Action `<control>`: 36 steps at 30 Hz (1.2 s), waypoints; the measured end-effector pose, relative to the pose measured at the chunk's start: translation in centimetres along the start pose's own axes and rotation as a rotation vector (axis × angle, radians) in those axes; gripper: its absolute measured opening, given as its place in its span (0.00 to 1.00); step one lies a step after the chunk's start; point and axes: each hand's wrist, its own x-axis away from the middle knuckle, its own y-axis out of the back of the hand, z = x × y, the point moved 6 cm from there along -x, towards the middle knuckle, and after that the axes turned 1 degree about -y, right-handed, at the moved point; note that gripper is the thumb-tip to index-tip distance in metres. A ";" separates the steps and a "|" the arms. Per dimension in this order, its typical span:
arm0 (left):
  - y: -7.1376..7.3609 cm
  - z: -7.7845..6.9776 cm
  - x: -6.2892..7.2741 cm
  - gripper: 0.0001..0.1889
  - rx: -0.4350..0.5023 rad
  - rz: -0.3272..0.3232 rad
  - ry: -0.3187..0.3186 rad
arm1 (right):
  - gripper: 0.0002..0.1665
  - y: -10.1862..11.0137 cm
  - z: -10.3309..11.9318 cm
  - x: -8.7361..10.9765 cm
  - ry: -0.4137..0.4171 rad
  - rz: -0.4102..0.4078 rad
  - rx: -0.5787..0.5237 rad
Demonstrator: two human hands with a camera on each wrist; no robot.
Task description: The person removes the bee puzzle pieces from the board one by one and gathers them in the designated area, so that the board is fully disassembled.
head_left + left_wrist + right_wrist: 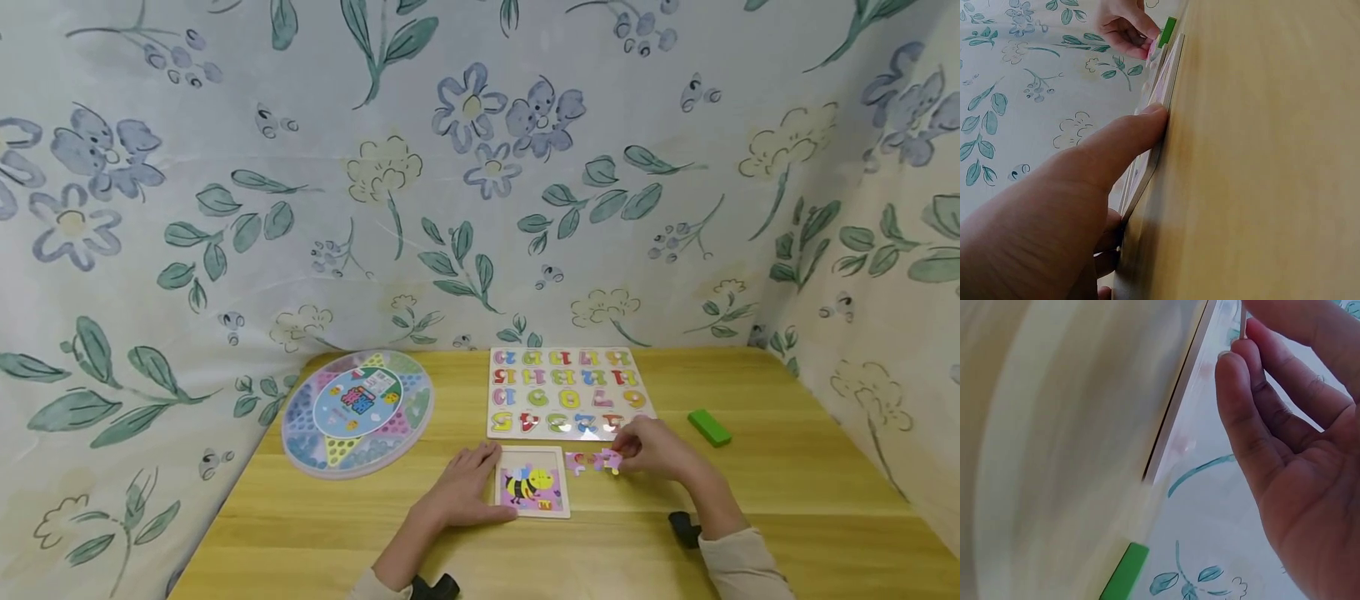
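A square wooden jigsaw (534, 483) with a yellow-and-black bee on pink lies on the table. My left hand (459, 492) holds it at the left side, thumb along the near edge and fingers by the far left corner. In the left wrist view the thumb (1129, 137) presses the edge of the jigsaw's board (1147, 172). To the right of the board, my right hand (652, 450) pinches a pink puzzle piece (611, 462). Seen edge-on in the right wrist view, the thin piece (1243, 324) stands between the fingertips. Another pink piece (576, 462) lies between the jigsaw and that hand.
Behind the jigsaw lies a number puzzle board (567, 398) with colourful numerals. A round Chinese-checkers-style game board (296, 442) is at the back left. A green block (708, 427) lies to the right. Patterned cloth (480, 233) hangs along the table's back edge.
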 end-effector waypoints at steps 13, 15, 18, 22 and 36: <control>-0.2 0.4 -0.2 0.56 0.000 -0.006 -0.007 | 0.11 1.0 -2.3 1.2 -0.029 0.006 -0.009; -0.2 0.4 -0.3 0.56 0.000 -0.003 -0.008 | 0.11 0.9 -2.5 1.2 -0.035 0.015 0.001; -0.2 0.3 -0.3 0.56 0.000 -0.003 -0.008 | 0.10 0.7 -2.7 1.2 -0.047 0.026 0.005; -0.1 0.2 -0.2 0.55 0.005 -0.004 -0.005 | 0.09 0.6 -2.9 1.0 -0.060 0.024 0.003; -0.3 0.2 -0.2 0.56 0.000 -0.021 -0.002 | 0.11 0.3 -2.6 0.7 -0.124 0.034 -0.012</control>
